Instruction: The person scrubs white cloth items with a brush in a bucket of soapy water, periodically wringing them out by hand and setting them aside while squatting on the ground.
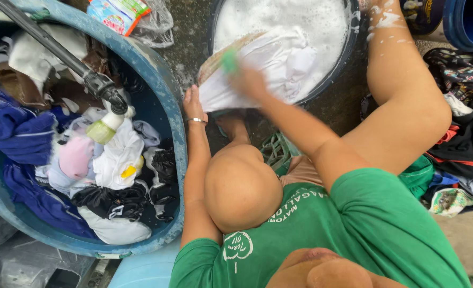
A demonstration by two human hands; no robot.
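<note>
Right hand (250, 82), fingers closed on small green scrub brush (228, 60), over soapy white cloth (279, 66); left hand (194, 104), fingers flat, pinning cloth's edge.

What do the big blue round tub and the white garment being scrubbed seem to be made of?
The big blue round tub looks like moulded plastic, with a dull, scuffed rim. The white garment seems thin woven or knit cloth, probably cotton: it folds softly and looks wet.
</note>
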